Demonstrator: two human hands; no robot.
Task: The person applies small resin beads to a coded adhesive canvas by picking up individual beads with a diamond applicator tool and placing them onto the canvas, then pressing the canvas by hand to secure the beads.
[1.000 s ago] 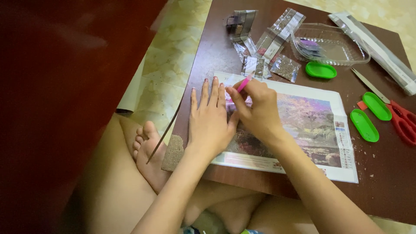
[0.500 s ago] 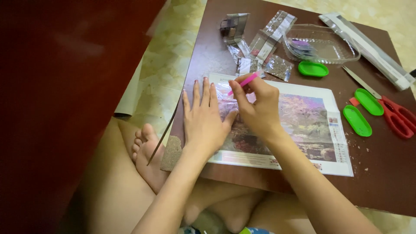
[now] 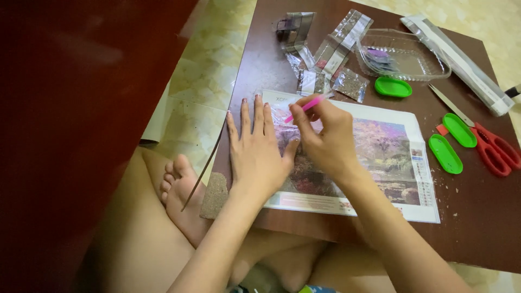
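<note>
- A person sits at a low dark-brown desk (image 3: 477,217), seen from above; bare legs and a foot show below the desk's near edge.
- A printed craft canvas (image 3: 380,146) with a pink and purple landscape picture lies flat near the desk's near edge, towards its left side.
- The left hand (image 3: 258,154) rests palm down on the left end of the canvas, fingers straight and close together, pointing towards the far edge; it grips nothing.
- The right hand (image 3: 323,138) is just beside the left hand, its thumb touching it, and is closed around a slim pink pen (image 3: 305,106) held between thumb and fingertips. The pen slants over the upper left part of the canvas; its tip is hidden behind the fingers.
- Several small clear packets (image 3: 325,59) of tiny beads lie scattered beyond the canvas, near the far edge.
- A clear plastic tray (image 3: 434,68) sits to their right, with purple packets inside.
- One green oval tray (image 3: 393,87) lies just in front of the clear tray; two more green oval trays (image 3: 445,153) lie side by side near the right edge.
- Red-handled scissors (image 3: 496,149) lie just beside those two trays, at the right edge.
- A long clear sleeve (image 3: 461,59) lies slantwise at the far right corner.
</note>
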